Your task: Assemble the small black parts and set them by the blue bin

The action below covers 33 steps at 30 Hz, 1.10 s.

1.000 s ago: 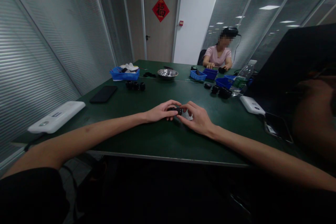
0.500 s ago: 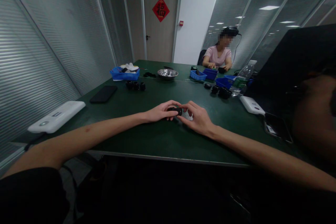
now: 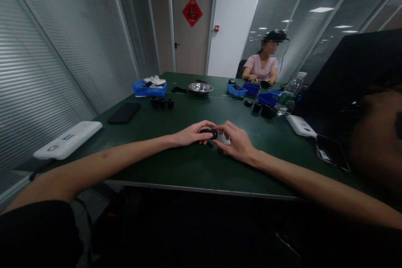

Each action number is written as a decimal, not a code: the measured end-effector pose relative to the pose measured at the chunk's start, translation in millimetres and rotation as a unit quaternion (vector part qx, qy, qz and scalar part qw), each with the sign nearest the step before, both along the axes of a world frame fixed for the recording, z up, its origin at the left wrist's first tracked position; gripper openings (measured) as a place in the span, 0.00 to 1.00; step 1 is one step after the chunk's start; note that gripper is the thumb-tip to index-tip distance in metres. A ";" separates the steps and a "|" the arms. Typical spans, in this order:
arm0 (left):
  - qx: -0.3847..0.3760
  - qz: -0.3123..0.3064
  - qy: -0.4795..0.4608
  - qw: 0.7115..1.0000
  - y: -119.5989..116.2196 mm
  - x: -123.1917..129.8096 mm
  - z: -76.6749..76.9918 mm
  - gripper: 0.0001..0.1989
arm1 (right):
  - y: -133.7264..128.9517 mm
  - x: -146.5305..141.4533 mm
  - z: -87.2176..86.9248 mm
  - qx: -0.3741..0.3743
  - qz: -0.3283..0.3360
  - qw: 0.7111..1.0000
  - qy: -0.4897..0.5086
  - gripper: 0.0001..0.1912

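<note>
Low over the green table, my left hand (image 3: 194, 132) is closed round a small black rounded part (image 3: 213, 134), its thumb lying across the front. What kind of part it is does not show. My right hand (image 3: 235, 140) meets the part's right end, with thumb and index finger bent round it from below and above. Beneath the right hand's curled fingers shows a whitish, translucent thing (image 3: 224, 139), too blurred to name. The left fingers hide much of the black part.
On the green table (image 3: 176, 167), black cylindrical parts (image 3: 162, 103) stand left of a metal bowl (image 3: 200, 88). Blue bins (image 3: 267, 99), a water bottle (image 3: 290, 94) and phones (image 3: 124, 113) lie around. Across sits a person (image 3: 260, 67); another person's blurred arm (image 3: 377, 134) is at right.
The black part has turned slightly between my fingers, its end now facing a little more toward me. Both hands stay in nearly the same place.
</note>
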<state>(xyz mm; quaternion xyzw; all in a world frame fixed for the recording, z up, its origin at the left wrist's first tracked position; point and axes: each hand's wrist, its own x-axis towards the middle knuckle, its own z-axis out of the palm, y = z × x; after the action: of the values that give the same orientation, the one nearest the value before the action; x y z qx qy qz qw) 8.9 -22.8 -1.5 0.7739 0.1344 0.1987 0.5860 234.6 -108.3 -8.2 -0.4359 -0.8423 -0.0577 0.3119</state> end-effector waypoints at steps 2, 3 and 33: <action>0.000 -0.001 0.003 1.000 -0.6 -0.3 0.8 0.25 | -0.3 -0.1 0.4 -0.004 0.005 1.000 -0.001 0.19; -0.001 -0.002 0.003 1.000 -0.6 -0.4 0.8 0.25 | -0.4 -0.2 0.7 -0.005 0.007 1.000 -0.002 0.19; 0.002 -0.007 0.002 1.000 0.3 -0.1 0.6 0.23 | -1.5 -1.2 1.8 -0.005 0.007 1.000 -0.023 0.16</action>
<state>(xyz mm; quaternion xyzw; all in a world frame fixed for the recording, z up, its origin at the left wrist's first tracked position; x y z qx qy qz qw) 8.8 -22.6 -1.0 0.7763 0.1293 0.1933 0.5859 233.4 -109.8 -6.4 -0.4297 -0.8526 -0.0613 0.2911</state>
